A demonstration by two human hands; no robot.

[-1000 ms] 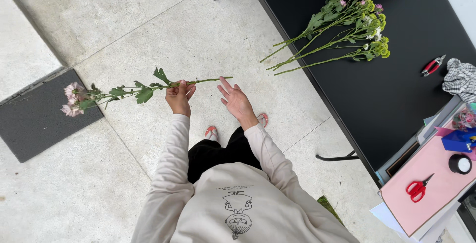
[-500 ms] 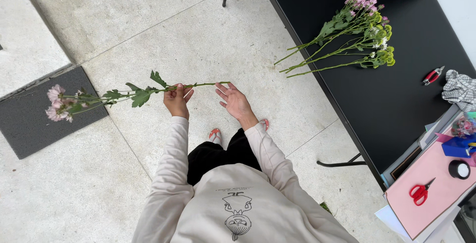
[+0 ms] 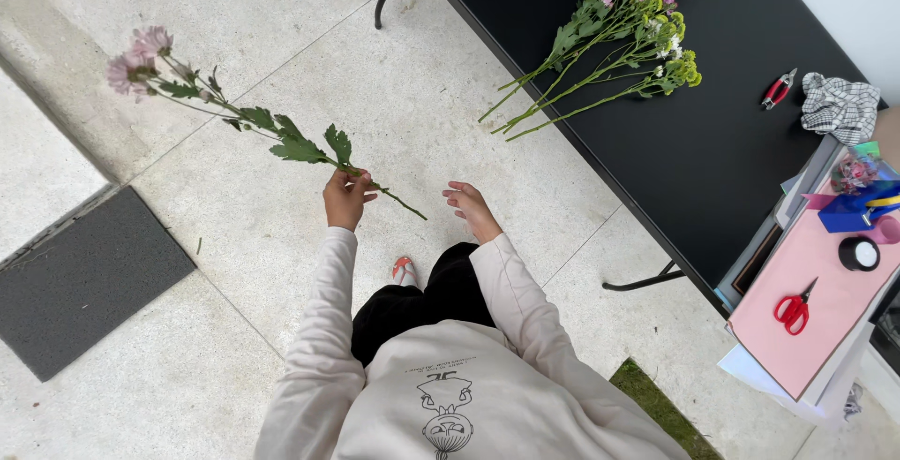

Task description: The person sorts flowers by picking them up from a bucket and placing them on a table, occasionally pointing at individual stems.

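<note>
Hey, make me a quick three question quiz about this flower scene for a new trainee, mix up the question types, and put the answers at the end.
1. True or false: the left hand grips the pink flower stem.
2. Multiple choice: where does the bunch of flowers lie? A) on the grey mat B) on the black table C) on the pink board
3. Fill in: the right hand is open and holds ____.

Key
1. True
2. B
3. nothing
</note>
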